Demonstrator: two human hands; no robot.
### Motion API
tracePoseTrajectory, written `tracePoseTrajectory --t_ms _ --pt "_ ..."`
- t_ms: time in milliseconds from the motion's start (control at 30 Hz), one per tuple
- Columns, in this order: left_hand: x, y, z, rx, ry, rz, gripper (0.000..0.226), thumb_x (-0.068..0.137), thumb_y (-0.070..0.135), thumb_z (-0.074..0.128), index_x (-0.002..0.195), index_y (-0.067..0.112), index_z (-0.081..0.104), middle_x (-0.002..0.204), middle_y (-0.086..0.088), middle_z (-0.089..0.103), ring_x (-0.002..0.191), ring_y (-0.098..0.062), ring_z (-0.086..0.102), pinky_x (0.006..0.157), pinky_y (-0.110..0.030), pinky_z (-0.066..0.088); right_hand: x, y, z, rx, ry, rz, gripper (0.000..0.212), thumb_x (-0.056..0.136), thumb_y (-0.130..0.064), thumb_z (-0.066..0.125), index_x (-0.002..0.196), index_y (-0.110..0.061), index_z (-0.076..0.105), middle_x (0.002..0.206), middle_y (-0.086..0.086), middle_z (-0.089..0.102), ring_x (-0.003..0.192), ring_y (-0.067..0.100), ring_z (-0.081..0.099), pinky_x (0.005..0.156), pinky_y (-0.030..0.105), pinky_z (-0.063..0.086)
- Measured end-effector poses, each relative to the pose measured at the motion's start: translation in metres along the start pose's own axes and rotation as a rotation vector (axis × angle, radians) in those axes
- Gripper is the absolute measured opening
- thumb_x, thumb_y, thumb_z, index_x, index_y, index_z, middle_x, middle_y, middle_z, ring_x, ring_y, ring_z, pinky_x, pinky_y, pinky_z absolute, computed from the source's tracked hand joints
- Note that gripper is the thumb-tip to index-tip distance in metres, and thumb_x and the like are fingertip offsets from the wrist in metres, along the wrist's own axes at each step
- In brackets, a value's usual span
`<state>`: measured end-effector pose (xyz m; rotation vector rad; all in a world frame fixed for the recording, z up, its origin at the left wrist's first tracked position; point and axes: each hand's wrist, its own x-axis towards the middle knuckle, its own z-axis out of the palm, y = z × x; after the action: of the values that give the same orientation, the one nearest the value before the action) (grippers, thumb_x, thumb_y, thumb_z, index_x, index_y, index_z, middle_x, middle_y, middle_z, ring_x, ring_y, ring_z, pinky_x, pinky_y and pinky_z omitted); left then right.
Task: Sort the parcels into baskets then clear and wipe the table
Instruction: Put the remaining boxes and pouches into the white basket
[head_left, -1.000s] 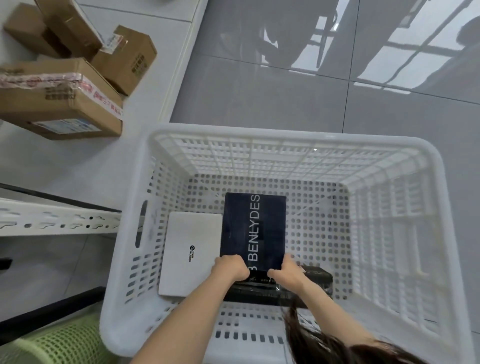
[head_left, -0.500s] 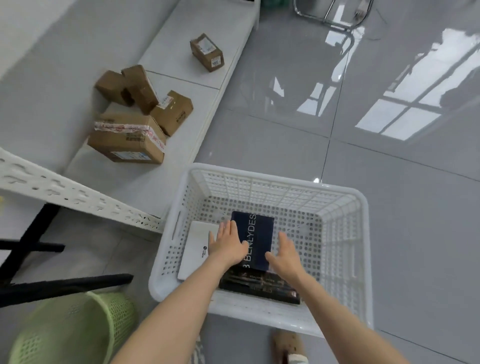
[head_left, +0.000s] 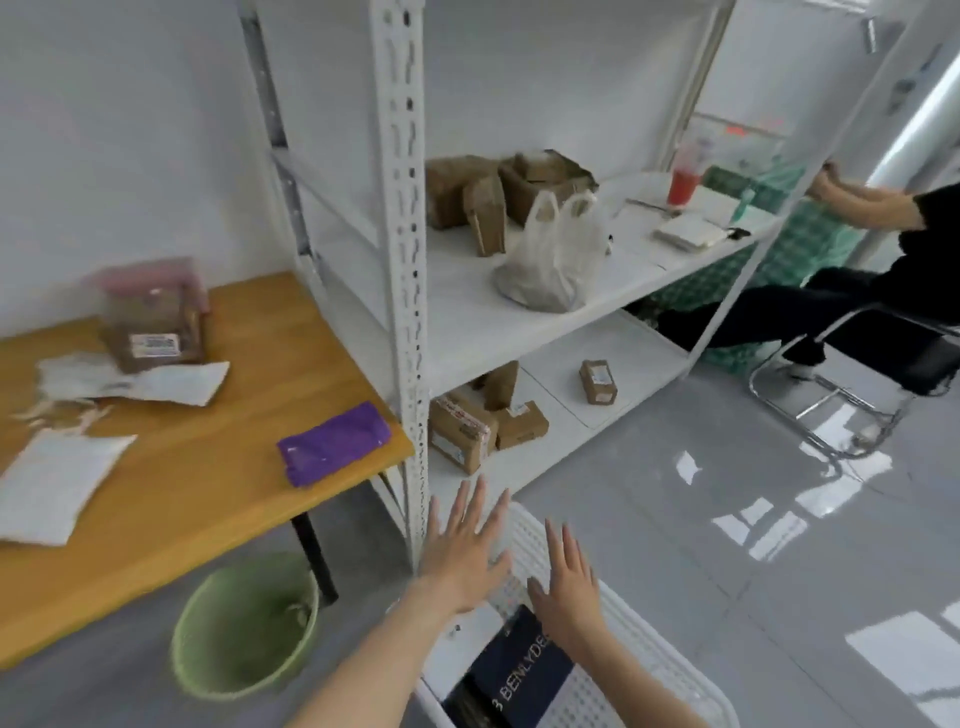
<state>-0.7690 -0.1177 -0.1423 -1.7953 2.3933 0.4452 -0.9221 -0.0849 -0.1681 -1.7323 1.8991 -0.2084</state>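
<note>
Head view: the left hand (head_left: 464, 552) and right hand (head_left: 567, 584) hover empty with fingers spread, probably because the dark parcel (head_left: 524, 671) just beneath them lies in the white basket (head_left: 640, 645). Up-left of the hands, a purple parcel (head_left: 335, 444) waits unsorted on the table (head_left: 218, 499).

Basket (head_left: 641, 662): cut by bottom edge, near wall out of frame. Dark box (head_left: 524, 670) inside: lower end cut off, end of its print hidden behind right hand (head_left: 566, 587). Table (head_left: 208, 467) runs off left edge. Parcel (head_left: 150, 317) on it motion-blurred, label unreadable. Seated person (head_left: 893, 270) cut by right edge.
</note>
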Motion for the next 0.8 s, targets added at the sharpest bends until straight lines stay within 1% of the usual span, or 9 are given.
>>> tracePoseTrajectory --t_ms 100,233,300,400,433,467,600,733,800 --pt "-0.031 -0.059 -0.055 0.021 0.142 -0.139 0.068 0.097 0.055 0.019 0.138 0.033 -0.031 0.15 -0.001 -0.033 0.142 -0.021 -0.026 0.109 -0.051 -0.021 0.008 -0.083 -0.016 -0.032 0.005 -0.198 0.073 0.098 -0.028 0.042 0.151 -0.025 -0.009 0.16 0.001 -0.01 0.148 0.021 -0.005 0.12 0.041 0.005" --pt "-0.081 -0.148 -0.113 0.005 0.254 -0.321 0.068 0.097 0.056 0.02 0.144 0.034 -0.024 0.147 0.001 -0.036 0.142 -0.021 -0.026 0.108 -0.049 -0.022 0.016 -0.198 -0.013 -0.029 -0.004 -0.425 0.072 0.096 -0.027 0.045 0.152 -0.025 0.001 0.16 0.001 -0.001 0.148 0.02 0.0 0.119 0.04 0.007" --pt "-0.109 -0.193 -0.132 0.019 0.292 -0.4 0.068 0.096 0.057 0.02 0.142 0.035 -0.026 0.144 0.001 -0.039 0.141 -0.02 -0.028 0.108 -0.05 -0.023 0.017 -0.255 -0.004 -0.006 -0.023 -0.482 0.071 0.096 -0.026 0.045 0.152 -0.025 0.003 0.16 0.001 -0.001 0.148 0.021 0.003 0.12 0.041 0.008" --pt "-0.153 -0.262 -0.152 0.085 0.301 -0.506 0.067 0.096 0.057 0.016 0.143 0.035 -0.025 0.146 -0.001 -0.038 0.141 -0.019 -0.027 0.109 -0.052 -0.02 0.016 -0.333 0.017 0.031 -0.077 -0.518 0.07 0.096 -0.023 0.044 0.152 -0.025 0.004 0.16 0.001 -0.002 0.147 0.022 0.004 0.119 0.042 0.011" --pt "-0.157 -0.269 -0.153 0.077 0.277 -0.524 0.066 0.096 0.057 0.015 0.144 0.034 -0.024 0.148 -0.002 -0.037 0.142 -0.019 -0.027 0.109 -0.053 -0.02 0.017 -0.339 0.018 0.022 -0.093 -0.516 0.07 0.096 -0.022 0.045 0.152 -0.025 0.002 0.16 0.001 -0.003 0.147 0.022 0.003 0.119 0.042 0.011" --pt "-0.172 -0.3 -0.16 0.079 0.282 -0.557 0.065 0.097 0.056 0.015 0.145 0.034 -0.024 0.15 -0.003 -0.035 0.142 -0.02 -0.026 0.109 -0.053 -0.02 0.017 -0.37 0.028 0.027 -0.087 -0.552 0.071 0.097 -0.023 0.045 0.152 -0.025 0.001 0.16 0.002 -0.004 0.147 0.023 0.002 0.119 0.042 0.011" --pt "-0.201 -0.363 -0.173 0.07 0.24 -0.621 0.063 0.098 0.054 0.015 0.141 0.034 -0.027 0.15 -0.004 -0.034 0.142 -0.022 -0.025 0.111 -0.054 -0.017 0.03 -0.433 0.052 0.0 -0.119 -0.591 0.071 0.097 -0.023 0.045 0.152 -0.025 0.0 0.16 0.004 -0.005 0.147 0.024 0.0 0.118 0.043 0.009" --pt "-0.206 -0.402 -0.179 -0.009 0.208 -0.629 0.063 0.099 0.052 0.014 0.147 0.029 -0.02 0.152 -0.004 -0.03 0.144 -0.021 -0.021 0.113 -0.05 -0.012 0.052 -0.475 0.073 0.05 -0.149 -0.502 0.069 0.096 -0.022 0.044 0.152 -0.023 0.003 0.16 0.006 -0.002 0.147 0.023 0.001 0.118 0.043 0.011" --pt "-0.204 -0.414 -0.176 -0.048 0.17 -0.619 0.065 0.098 0.053 0.012 0.148 0.025 -0.019 0.154 -0.005 -0.026 0.144 -0.02 -0.02 0.115 -0.047 -0.011 0.058 -0.484 0.079 0.046 -0.197 -0.463 0.068 0.097 -0.024 0.042 0.152 -0.019 0.003 0.16 0.006 0.0 0.147 0.024 0.004 0.118 0.043 0.013"
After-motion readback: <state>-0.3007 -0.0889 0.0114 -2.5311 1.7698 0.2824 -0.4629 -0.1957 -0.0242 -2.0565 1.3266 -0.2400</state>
